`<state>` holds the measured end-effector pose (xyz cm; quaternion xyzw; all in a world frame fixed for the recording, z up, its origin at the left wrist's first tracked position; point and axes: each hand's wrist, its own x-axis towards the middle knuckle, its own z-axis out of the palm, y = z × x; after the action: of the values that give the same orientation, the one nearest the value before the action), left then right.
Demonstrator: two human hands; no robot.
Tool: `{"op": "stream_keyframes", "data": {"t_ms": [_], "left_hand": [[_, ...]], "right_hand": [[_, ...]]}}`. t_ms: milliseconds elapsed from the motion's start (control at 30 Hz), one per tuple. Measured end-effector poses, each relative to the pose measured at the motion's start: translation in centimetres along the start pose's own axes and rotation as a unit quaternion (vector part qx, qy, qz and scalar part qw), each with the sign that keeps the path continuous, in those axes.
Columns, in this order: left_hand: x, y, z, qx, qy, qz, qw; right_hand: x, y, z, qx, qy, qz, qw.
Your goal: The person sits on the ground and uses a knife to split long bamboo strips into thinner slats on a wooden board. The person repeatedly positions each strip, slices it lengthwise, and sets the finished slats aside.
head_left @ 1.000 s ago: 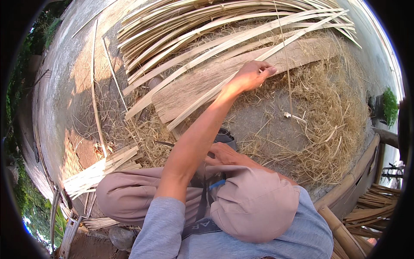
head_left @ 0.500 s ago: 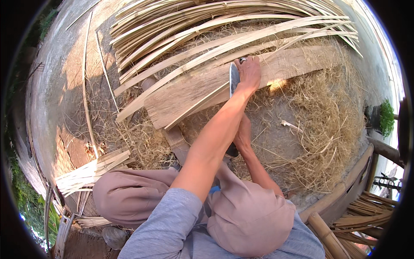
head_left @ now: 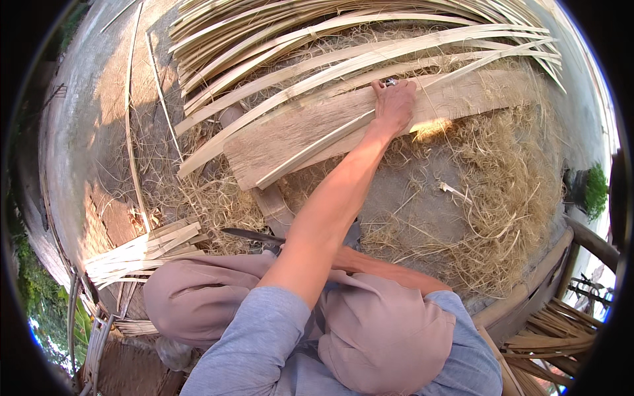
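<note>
My left hand (head_left: 395,107) is closed around the upper end of a pale bamboo strip (head_left: 316,150), pressing it to a long wooden board (head_left: 290,132). A ring shows on one of its fingers. The strip lies slantwise along the board, its lower end near the board's near left edge. Low over my lap, my right hand (head_left: 345,257) passes behind my left forearm, which hides most of its fingers. From the other side of that forearm sticks a knife (head_left: 252,234), its dark blade pointing left and apart from the strip. The knife's handle is hidden.
Beyond the board lies a large pile of long bamboo strips (head_left: 264,56). Short split pieces (head_left: 148,254) are stacked by my left knee. Curly shavings (head_left: 508,218) cover the ground at right. Bamboo poles (head_left: 528,280) edge the right side.
The knife has been drawn from beside my left hand back toward my lap, and its blade points left. My right hand has moved left behind my left forearm. The strip remains held on the board.
</note>
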<state>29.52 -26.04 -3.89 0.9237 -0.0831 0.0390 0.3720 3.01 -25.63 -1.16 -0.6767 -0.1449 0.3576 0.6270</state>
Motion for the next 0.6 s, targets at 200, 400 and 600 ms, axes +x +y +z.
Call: {"op": "stream_keyframes", "data": {"t_ms": [200,400,600], "left_hand": [[-0.3,-0.6,0.6,-0.014,0.008,-0.003,1.0],[0.3,-0.9,1.2,-0.005,0.003,-0.01,1.0],[-0.1,-1.1,0.6,-0.035,-0.01,-0.006,0.999]], "right_hand": [[2.1,0.0,-6.0,0.05,0.153,0.122,0.979],[0.0,1.7,0.2,0.111,0.1,0.002,0.989],[0.2,0.9,-0.8,-0.048,0.101,-0.016,0.994]]}}
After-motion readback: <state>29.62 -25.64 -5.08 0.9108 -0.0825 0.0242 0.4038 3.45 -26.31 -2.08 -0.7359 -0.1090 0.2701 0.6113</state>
